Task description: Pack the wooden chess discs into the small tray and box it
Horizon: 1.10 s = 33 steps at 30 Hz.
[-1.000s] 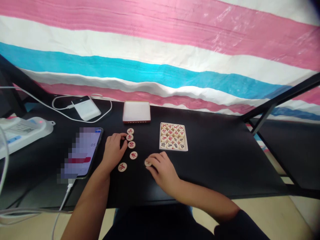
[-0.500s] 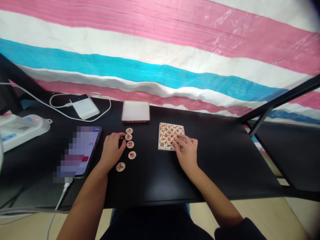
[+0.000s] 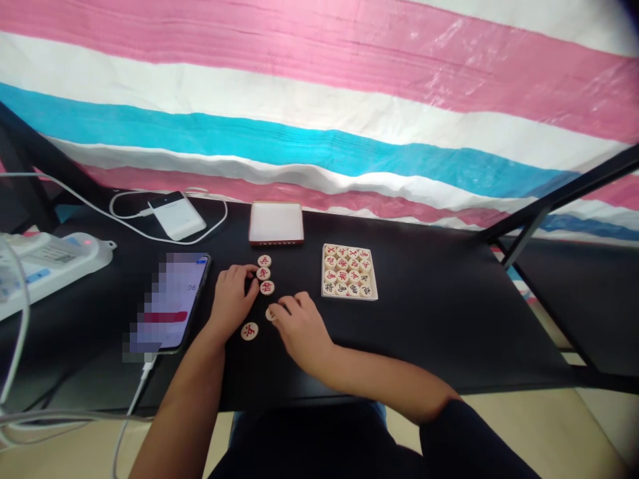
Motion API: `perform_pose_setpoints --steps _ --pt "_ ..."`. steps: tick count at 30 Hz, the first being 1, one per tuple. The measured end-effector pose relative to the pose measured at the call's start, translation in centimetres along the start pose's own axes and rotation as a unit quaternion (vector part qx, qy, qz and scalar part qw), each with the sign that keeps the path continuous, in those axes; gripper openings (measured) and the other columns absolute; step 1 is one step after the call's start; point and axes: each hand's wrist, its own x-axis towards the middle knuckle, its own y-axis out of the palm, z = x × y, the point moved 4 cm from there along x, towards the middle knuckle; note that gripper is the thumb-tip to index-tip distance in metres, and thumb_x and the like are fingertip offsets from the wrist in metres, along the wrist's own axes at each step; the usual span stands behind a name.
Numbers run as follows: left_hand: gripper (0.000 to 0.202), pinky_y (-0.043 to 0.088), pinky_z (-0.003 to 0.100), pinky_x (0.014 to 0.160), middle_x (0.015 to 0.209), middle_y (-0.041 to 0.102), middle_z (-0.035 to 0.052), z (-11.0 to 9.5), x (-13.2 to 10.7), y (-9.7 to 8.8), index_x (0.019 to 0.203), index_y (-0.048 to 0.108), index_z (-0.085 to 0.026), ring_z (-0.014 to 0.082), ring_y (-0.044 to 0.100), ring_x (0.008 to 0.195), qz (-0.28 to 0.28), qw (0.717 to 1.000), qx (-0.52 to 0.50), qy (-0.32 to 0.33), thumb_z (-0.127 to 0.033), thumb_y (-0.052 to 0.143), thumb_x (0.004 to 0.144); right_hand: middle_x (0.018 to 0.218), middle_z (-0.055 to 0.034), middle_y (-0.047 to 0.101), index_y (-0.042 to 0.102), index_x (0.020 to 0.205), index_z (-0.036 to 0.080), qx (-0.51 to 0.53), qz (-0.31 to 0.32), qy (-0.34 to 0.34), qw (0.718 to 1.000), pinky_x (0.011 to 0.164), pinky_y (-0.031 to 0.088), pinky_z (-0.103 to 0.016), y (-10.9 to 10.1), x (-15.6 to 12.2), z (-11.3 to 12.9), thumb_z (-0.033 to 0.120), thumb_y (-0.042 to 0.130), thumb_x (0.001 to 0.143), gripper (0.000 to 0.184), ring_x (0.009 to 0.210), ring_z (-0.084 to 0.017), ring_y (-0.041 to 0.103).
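Observation:
My left hand (image 3: pixel 232 297) rests on the black table, index finger and thumb curved apart beside a short column of Chinese chess pieces. Its fingertips are at the edge of the middle piece (image 3: pixel 263 273), between another red-marked piece (image 3: pixel 264 261) and a lower one (image 3: pixel 267 288). My right hand (image 3: pixel 302 331) has its fingers on a chess piece (image 3: pixel 270 313), which they partly cover. Below lies a loose red-marked piece (image 3: pixel 249 331). To the right, a white box (image 3: pixel 349 297) holds rows of chess pieces, red-marked and dark-marked.
Behind the loose pieces lies a box lid (image 3: pixel 276 223), its white inside facing up. A phone (image 3: pixel 172 306) on a cable is left of my left hand. Further back are a white power bank (image 3: pixel 178 218) and a power strip (image 3: pixel 60 263). A striped sheet (image 3: pixel 319 146) hangs behind the table.
My right hand has left the box and moved left to a loose piece on the table. A red-marked piece now shows where its fingers were. My left hand stays by the column.

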Motion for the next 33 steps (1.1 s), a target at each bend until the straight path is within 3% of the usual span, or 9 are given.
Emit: perform_pose_setpoints --steps 7,11,14,17,20,22,25,29,33 --pt "0.020 0.037 0.037 0.079 0.085 0.058 0.0068 0.2 0.0 0.2 0.095 0.054 -0.017 0.0226 0.052 0.083 -0.012 1.000 0.010 0.006 -0.024 0.041 0.081 0.092 -0.0089 0.057 0.056 0.094 0.016 0.013 -0.021 0.069 0.997 0.071 0.039 -0.035 -1.6 -2.0 -1.6 0.020 0.047 0.085 0.014 0.084 -0.020 0.043" --pt "0.019 0.037 0.037 0.079 0.085 0.058 0.0070 0.0 0.1 0.0 0.093 0.054 -0.017 0.0223 0.053 0.082 -0.009 1.000 0.010 0.007 -0.024 0.041 0.081 0.090 -0.0094 0.058 0.055 0.089 0.015 0.007 -0.011 0.064 0.998 0.070 0.039 -0.034 -1.2 -1.9 -1.4 0.021 0.054 0.081 0.010 0.081 -0.020 0.045" --pt "0.020 0.038 0.036 0.078 0.086 0.058 0.0071 0.0 0.1 -0.1 0.093 0.053 -0.017 0.0225 0.054 0.082 -0.010 1.000 0.013 0.005 -0.025 0.041 0.080 0.086 -0.0060 0.060 0.057 0.087 0.017 0.040 -0.044 0.069 0.996 0.072 0.039 -0.032 -2.4 -1.9 -2.0 0.022 0.055 0.081 0.007 0.080 -0.018 0.047" --pt "0.021 0.038 0.037 0.078 0.087 0.058 0.0072 0.1 0.1 0.0 0.094 0.054 -0.017 0.0226 0.053 0.082 -0.004 1.000 0.014 0.002 -0.026 0.040 0.081 0.085 -0.0040 0.063 0.059 0.087 0.019 0.061 -0.135 0.123 0.981 0.076 0.038 -0.032 -5.2 -2.9 -5.0 0.026 0.053 0.083 0.010 0.081 -0.017 0.050" --pt "0.023 0.037 0.038 0.079 0.086 0.058 0.0079 0.2 0.1 0.2 0.096 0.054 -0.016 0.0234 0.053 0.082 -0.001 1.000 0.014 0.007 -0.026 0.040 0.081 0.088 -0.0057 0.065 0.061 0.088 0.019 -0.003 -0.229 0.218 0.949 0.075 0.037 -0.034 -7.6 -4.6 -9.6 0.029 0.053 0.082 0.015 0.079 -0.020 0.048" --pt "0.025 0.037 0.038 0.079 0.085 0.057 0.0083 0.2 0.2 0.2 0.097 0.055 -0.014 0.0238 0.053 0.082 -0.004 1.000 0.014 0.010 -0.026 0.040 0.081 0.086 -0.0066 0.066 0.064 0.087 0.018 -0.041 -0.242 0.245 0.938 0.073 0.037 -0.035 -7.8 -5.3 -12.2 0.031 0.056 0.080 0.017 0.077 -0.020 0.047" --pt "0.026 0.037 0.038 0.078 0.085 0.056 0.0083 0.2 0.1 0.2 0.097 0.055 -0.014 0.0237 0.052 0.081 -0.005 1.000 0.013 0.008 -0.027 0.040 0.081 0.087 -0.0062 0.067 0.067 0.084 0.019 -0.060 -0.233 0.232 0.942 0.072 0.037 -0.035 -7.1 -5.7 -14.3 0.029 0.055 0.080 0.016 0.078 -0.021 0.044" --pt "0.023 0.037 0.037 0.078 0.086 0.057 0.0072 0.1 0.1 0.1 0.096 0.055 -0.016 0.0228 0.052 0.082 -0.002 1.000 0.006 0.001 -0.026 0.041 0.081 0.097 -0.0073 0.064 0.068 0.084 0.021 -0.072 -0.242 0.220 0.942 0.075 0.038 -0.038 -6.9 -5.6 -13.3 0.025 0.052 0.081 0.016 0.084 -0.022 0.042" --pt "0.020 0.036 0.037 0.081 0.086 0.057 0.0061 -0.2 0.1 -0.1 0.094 0.055 -0.017 0.0216 0.052 0.083 -0.001 1.000 0.001 -0.010 -0.024 0.041 0.081 0.100 -0.0084 0.058 0.063 0.092 0.019 0.005 -0.220 0.173 0.960 0.080 0.038 -0.039 -6.4 -4.2 -7.6 0.017 0.049 0.081 0.018 0.090 -0.022 0.043"
